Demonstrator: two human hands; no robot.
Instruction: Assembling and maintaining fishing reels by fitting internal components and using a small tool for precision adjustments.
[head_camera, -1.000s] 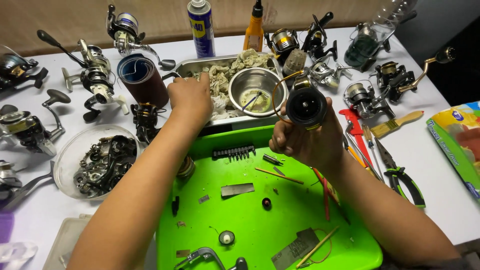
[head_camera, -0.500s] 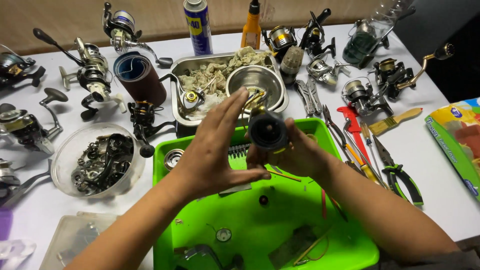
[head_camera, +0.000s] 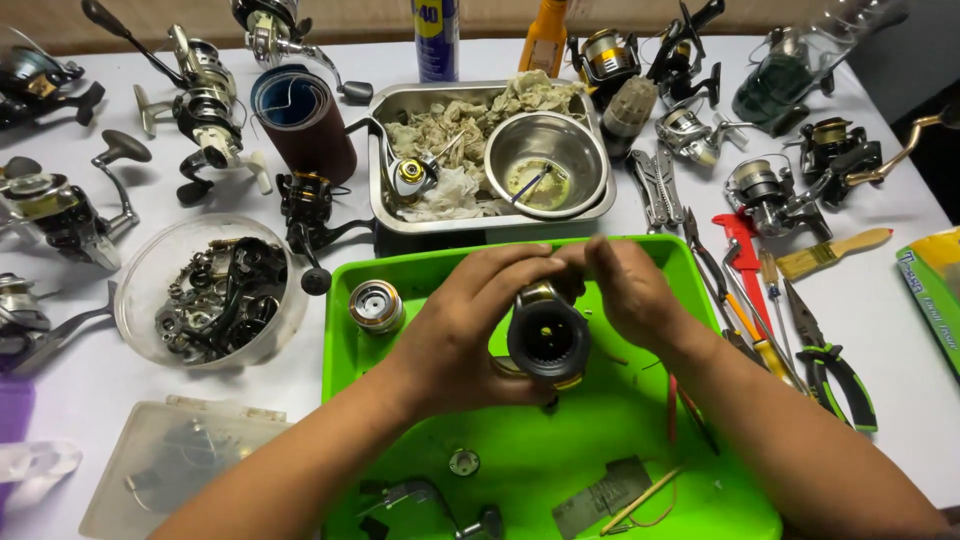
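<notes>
Both hands' (head_camera: 470, 330) grip (fingertips) around rotor (head_camera: 548, 340)

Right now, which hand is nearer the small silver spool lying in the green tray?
Left. The left hand holds the black reel part just beside the silver spool in the green tray; the right hand is across the part, farther off.

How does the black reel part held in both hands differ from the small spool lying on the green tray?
The black reel part is held up off the green tray by the left hand and right hand; the silver spool rests untouched on it. The held part is dark and looks larger; the spool is shiny and smaller. Both are round with gold trim.
</notes>
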